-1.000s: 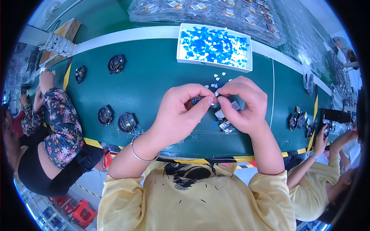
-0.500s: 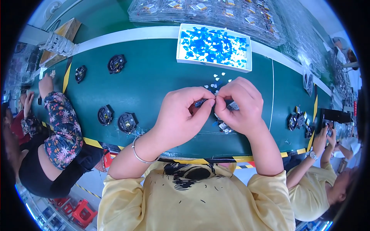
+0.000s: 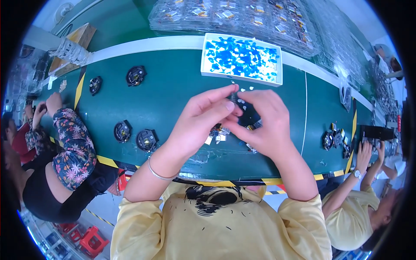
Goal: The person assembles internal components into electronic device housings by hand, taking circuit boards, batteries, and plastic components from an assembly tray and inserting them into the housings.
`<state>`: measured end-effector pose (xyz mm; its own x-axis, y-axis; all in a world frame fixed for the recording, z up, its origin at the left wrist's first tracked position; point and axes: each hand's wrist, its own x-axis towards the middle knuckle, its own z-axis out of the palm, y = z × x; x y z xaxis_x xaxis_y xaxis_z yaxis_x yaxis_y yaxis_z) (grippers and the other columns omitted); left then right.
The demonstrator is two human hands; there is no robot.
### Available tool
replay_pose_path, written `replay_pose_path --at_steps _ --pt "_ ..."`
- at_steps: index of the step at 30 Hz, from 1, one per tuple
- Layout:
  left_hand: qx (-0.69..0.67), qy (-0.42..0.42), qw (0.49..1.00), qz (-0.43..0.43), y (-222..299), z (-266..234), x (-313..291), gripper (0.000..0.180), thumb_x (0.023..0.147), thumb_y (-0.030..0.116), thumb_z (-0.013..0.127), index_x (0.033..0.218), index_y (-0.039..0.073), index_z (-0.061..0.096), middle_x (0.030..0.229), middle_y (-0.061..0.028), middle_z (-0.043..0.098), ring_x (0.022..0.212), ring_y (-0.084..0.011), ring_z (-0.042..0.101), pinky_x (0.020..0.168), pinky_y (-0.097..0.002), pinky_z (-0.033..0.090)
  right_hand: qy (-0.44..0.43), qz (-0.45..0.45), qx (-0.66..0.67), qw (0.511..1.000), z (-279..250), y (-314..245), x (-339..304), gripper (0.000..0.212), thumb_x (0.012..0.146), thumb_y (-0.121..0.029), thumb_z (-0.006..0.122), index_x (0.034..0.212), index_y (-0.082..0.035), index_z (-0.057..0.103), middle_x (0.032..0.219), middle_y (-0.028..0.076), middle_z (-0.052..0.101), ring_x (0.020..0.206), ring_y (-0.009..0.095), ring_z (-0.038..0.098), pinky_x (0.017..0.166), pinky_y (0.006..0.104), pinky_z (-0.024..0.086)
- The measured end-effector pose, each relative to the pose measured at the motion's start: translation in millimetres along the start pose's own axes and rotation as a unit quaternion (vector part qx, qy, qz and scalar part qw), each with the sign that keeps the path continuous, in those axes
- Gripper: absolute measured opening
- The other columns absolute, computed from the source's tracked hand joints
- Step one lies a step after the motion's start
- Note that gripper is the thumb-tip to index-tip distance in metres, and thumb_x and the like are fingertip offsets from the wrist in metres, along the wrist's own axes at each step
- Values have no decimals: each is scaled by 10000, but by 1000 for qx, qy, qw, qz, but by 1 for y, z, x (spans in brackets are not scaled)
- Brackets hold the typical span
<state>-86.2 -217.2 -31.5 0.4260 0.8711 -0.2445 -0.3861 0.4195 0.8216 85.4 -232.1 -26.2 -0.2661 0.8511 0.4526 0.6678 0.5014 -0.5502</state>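
Note:
My left hand (image 3: 197, 117) is raised over the green workbench, thumb and forefinger closed around a small dark part (image 3: 233, 97) too blurred to name. Close on its right is my right hand (image 3: 266, 123), its thumb and forefinger spread on either side of that part; nothing shows plainly between them. Several small silver and white electronic modules (image 3: 220, 137) lie on the bench below my hands, partly covered by them. Beyond my fingertips are a few loose white round pieces (image 3: 242, 102). Behind those stands a white box (image 3: 219, 76) holding many blue and white small pieces.
Black round housings (image 3: 146, 139) sit in two pairs to the left. More parts (image 3: 333, 138) lie to the right near a black box (image 3: 378, 131). Clear plastic trays (image 3: 255, 21) stand at the back. Co-workers' arms (image 3: 71, 147) are on both sides, beyond yellow-black tape.
My hands have come out of a tight fingertip pinch together. The right thumb and forefinger have spread apart, and the left fingers have lifted away from the bench, uncovering modules beneath.

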Motion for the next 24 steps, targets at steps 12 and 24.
replay_pose_path --at_steps 12,24 --pt "672 366 587 263 62 -87 6 334 773 198 651 1013 -34 624 967 -199 636 916 -334 602 824 -400 467 143 141 216 956 -8 18 -9 162 797 47 592 946 13 645 1019 128 643 961 196 603 859 292 445" --pt "359 177 888 226 25 -22 9 129 736 -71 597 833 10 569 751 -44 619 668 -93 606 577 -221 450 113 185 285 934 -15 5 -12 133 787 79 592 909 28 582 854 66 612 785 135 624 685 220 493"
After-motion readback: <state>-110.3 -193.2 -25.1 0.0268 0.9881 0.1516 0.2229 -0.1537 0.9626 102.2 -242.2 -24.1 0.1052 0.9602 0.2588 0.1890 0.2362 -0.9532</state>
